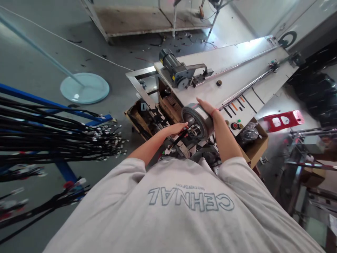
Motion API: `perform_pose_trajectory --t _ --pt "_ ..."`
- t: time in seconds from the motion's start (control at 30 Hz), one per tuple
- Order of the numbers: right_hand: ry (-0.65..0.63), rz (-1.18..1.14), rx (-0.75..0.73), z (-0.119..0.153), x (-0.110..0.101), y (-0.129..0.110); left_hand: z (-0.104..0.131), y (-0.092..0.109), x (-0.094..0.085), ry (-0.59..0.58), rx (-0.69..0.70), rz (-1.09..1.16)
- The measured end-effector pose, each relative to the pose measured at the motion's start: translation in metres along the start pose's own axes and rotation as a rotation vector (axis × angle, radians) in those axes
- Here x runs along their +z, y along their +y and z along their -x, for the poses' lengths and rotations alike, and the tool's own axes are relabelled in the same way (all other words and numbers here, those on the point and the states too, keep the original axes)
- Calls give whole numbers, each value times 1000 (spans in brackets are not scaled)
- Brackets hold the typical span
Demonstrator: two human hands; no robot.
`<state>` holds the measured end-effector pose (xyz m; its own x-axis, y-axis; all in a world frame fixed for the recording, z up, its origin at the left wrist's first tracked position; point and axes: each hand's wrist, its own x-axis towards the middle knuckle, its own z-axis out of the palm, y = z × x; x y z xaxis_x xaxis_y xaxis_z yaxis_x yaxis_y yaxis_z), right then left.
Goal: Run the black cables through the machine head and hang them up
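The long white tabletop (231, 83) ran obliquely away from you, its near end just ahead of your chest. To your left, a thick bundle of black cable harnesses (65, 130) with pale connectors lay along a blue rack (64, 169). At your right, an opened cardboard box (259, 149) stood beside the tabletop. A geared motor (171, 65) was mounted near the tabletop's left corner. The grey roll (203, 115), with its white label, was between your hands at the near end, its hollow side facing left. Your right hand (206, 106) lay on the outer surface, fingers extended; your left hand (179, 129) was curled at the hollow, near the metal hub (195, 131); whether it gripped anything could not be told. The step appeared to be manipulation at the hub; the next move seemingly called for a steadied roll.
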<state>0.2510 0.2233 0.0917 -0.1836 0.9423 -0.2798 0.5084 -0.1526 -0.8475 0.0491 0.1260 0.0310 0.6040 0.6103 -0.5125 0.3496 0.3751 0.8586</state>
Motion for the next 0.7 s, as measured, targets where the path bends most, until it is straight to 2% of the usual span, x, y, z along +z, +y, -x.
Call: perform_pose_trajectory --t 0.07,0.13,0.2,0.3,0.4,0.47,0.53,0.6,0.67,0.7 --pt "107 -35 -19 34 -1 21 -4 10 3 32 34 -257" --pt "306 19 21 75 1 49 -4 19 12 104 53 -543" --pt "464 189 141 112 5 78 -2 26 23 197 43 -776" --pt "519 487 375 150 11 116 6 38 28 273 31 -950" --pt "437 534 595 173 8 135 17 50 10 319 9 -963" --pt "356 342 631 188 2 134 22 54 -10 355 -16 -966" --pt "263 31 492 207 -2 120 25 52 -27 372 -27 -1000" --pt "109 -287 258 223 4 97 24 47 -37 388 -24 -1039" --pt "-147 -537 111 228 24 70 23 43 -39 402 -21 -1061" --pt "-285 -630 107 222 38 57 23 41 -38 412 -21 -1066"
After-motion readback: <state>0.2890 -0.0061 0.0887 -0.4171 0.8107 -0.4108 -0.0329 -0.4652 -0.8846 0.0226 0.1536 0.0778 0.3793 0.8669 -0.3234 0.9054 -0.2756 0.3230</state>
